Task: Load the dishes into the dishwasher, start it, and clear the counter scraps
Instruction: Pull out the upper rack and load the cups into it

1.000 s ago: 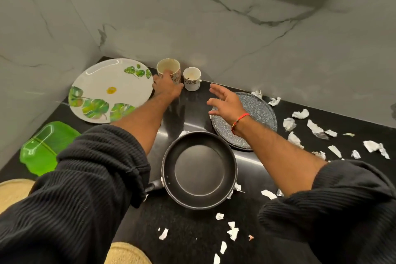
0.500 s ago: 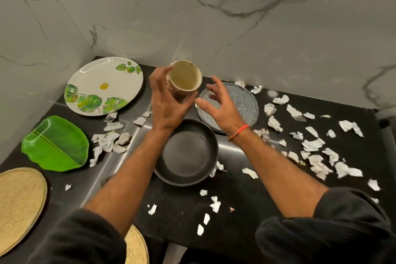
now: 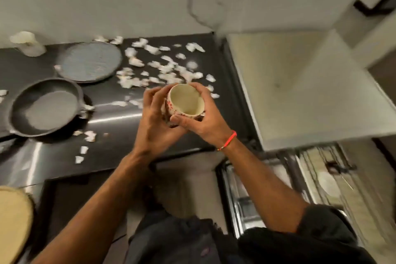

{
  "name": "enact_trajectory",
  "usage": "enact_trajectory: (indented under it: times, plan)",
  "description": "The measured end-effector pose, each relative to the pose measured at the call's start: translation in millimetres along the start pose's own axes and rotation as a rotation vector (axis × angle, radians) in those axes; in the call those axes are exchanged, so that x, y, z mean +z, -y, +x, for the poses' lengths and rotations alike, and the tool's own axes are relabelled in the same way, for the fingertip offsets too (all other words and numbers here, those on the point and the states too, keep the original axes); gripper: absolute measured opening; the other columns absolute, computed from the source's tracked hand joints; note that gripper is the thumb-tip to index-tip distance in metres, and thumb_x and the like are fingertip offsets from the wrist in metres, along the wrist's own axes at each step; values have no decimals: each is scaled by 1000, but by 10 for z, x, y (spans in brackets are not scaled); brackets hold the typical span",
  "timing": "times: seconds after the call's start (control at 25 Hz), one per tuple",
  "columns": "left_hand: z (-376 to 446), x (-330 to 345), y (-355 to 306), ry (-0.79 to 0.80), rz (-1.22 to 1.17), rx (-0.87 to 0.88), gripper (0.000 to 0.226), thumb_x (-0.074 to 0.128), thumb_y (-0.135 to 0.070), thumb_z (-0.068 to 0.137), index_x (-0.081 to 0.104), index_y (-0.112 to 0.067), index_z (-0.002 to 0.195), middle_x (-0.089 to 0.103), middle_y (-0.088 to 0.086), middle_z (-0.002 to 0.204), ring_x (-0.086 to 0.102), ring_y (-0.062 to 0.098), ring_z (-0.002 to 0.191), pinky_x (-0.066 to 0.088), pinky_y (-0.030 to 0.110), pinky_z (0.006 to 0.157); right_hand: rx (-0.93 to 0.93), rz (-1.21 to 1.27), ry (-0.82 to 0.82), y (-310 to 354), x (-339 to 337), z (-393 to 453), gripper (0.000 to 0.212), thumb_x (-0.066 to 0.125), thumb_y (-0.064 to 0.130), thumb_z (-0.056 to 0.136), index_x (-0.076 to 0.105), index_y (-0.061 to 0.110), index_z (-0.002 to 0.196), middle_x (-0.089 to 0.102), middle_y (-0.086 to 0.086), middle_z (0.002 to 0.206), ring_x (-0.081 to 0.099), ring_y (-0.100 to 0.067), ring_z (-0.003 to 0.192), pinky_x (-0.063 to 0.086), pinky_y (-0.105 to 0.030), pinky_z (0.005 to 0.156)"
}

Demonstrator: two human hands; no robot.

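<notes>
Cupping a cream mug (image 3: 186, 102) with red marks between them, the left hand (image 3: 154, 124) and right hand (image 3: 205, 118) wrap curled fingers round its sides, mouth tilted toward the camera, above the black counter's (image 3: 111, 141) front edge. At ten o'clock lie a dark pan (image 3: 46, 106) and a grey plate (image 3: 91, 61); paper scraps (image 3: 162, 68) scatter at twelve. At four o'clock, an open dishwasher rack (image 3: 278, 180) shows, blurred.

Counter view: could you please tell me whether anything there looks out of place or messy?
Yes: torn white scraps litter the black counter around the grey plate and frying pan, unlike the stacked dishes.
</notes>
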State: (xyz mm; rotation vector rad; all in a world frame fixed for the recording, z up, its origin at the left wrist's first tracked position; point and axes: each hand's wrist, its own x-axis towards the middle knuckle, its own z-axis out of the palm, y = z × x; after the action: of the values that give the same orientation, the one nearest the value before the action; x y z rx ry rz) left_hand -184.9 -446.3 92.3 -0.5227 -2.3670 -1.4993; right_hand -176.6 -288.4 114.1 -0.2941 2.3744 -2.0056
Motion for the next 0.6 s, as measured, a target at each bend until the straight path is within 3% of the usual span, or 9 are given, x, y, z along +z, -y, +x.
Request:
enact_trajectory:
  times: [0.08, 0.24, 0.32, 0.44, 0.6]
  plan:
    - [-263, 441, -335, 156, -51, 38, 82, 81, -37, 67, 50, -5, 136, 45, 18, 129, 41, -8, 123, 43, 12, 98, 57, -92, -41, -70, -504, -586, 90, 88, 29, 68, 39, 14, 141, 53, 2, 133, 54, -12, 124, 44, -37, 108]
    - [-681, 1106, -736, 608, -14, 120, 91, 78, -57, 67, 46, -16, 141, 41, 5, 134, 39, -7, 125, 36, 7, 101, 209, -228, -98, -229, -1204, -1724, 92, 90, 32, 69, 38, 18, 144, 50, 4, 140, 48, -5, 128, 39, -26, 111]
    - [-822, 1352, -825, 762, -26, 181, 91, 78, -61, 68, 44, -22, 143, 38, -1, 134, 40, -1, 127, 39, 14, 103, 279, -245, -175, -278, -1294, -2165, 90, 89, 36, 70, 39, 23, 143, 50, 9, 138, 48, -5, 128, 41, -30, 109]
    - [-942, 1586, -929, 931, -62, 231, 91, 82, -53, 68, 39, -33, 146, 33, -11, 134, 40, 1, 128, 48, 26, 101, 367, -272, -426, -328, -1166, -2620, 87, 86, 47, 70, 39, 30, 141, 49, 12, 137, 47, -4, 128, 42, -30, 108]
    - [-993, 1768, -908, 1129, 51, 320, 100, 86, -44, 69, 27, -45, 150, 28, -12, 143, 43, 4, 123, 57, 42, 91, 471, -284, -658, -416, -962, -2883, 88, 82, 54, 68, 38, 33, 141, 48, 16, 135, 48, -3, 125, 47, -33, 104]
